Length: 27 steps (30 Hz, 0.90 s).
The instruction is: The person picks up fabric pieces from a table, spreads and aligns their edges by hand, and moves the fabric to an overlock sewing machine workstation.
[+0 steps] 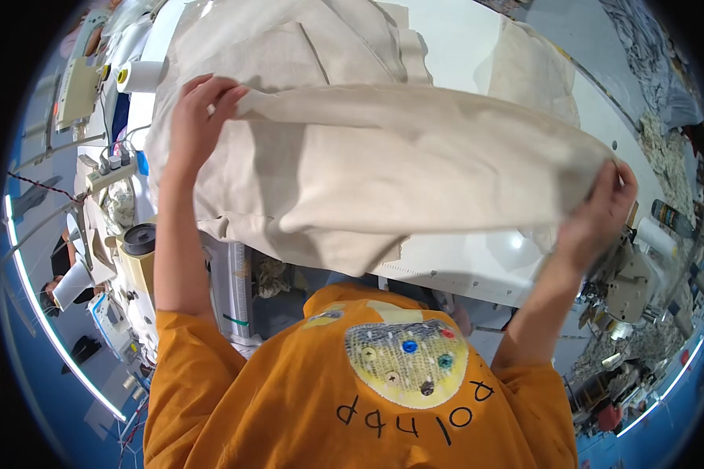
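Note:
A long beige fabric piece stretches between my two hands above the white table. At the upper left, my left hand pinches one end of it between thumb and fingers. My right hand, slightly blurred, grips the opposite end lower down at the right. The piece bows upward along its far edge and casts a shadow on the cloth beneath. Under and behind it lie more beige fabric layers, overlapping and partly hidden.
A white thread cone stands at the table's left edge, near a sewing machine. Another machine is at the right, beside a dark can. Beige cloth lies at the far right; patterned fabric is heaped beyond.

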Motion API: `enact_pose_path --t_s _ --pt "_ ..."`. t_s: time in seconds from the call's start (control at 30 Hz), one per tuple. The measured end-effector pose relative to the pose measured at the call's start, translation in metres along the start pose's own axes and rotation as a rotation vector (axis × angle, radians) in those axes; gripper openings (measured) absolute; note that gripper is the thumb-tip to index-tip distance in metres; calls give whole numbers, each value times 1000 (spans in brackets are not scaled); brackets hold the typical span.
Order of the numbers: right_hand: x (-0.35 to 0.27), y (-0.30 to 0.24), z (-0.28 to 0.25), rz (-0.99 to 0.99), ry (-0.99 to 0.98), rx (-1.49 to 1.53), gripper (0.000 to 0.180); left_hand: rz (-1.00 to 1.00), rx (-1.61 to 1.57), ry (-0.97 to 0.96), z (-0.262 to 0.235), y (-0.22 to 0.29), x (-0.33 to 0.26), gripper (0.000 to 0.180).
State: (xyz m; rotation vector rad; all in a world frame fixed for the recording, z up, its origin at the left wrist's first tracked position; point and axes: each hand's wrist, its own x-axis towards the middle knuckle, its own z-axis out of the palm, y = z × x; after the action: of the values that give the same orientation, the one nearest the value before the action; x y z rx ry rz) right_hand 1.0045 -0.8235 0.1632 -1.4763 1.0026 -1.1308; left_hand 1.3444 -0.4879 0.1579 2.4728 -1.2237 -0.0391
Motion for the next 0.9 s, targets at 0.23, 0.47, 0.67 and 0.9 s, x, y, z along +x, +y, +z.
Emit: enact_pose_path --t_s 0.23,0.47,0.67,0.9 --pt "-4 -35 -56 -3 -152 -21 22 243 -142 -40 10 60 1 51" --pt "-3 -29 -48 -80 -150 -122 18 445 -65 -189 59 61 19 50" --pt "-18 -45 -74 -65 -117 -209 14 243 -202 -88 24 46 -15 26" --pt "-24 -96 -115 259 -302 -92 18 98 -868 -616 -164 8 -63 21"
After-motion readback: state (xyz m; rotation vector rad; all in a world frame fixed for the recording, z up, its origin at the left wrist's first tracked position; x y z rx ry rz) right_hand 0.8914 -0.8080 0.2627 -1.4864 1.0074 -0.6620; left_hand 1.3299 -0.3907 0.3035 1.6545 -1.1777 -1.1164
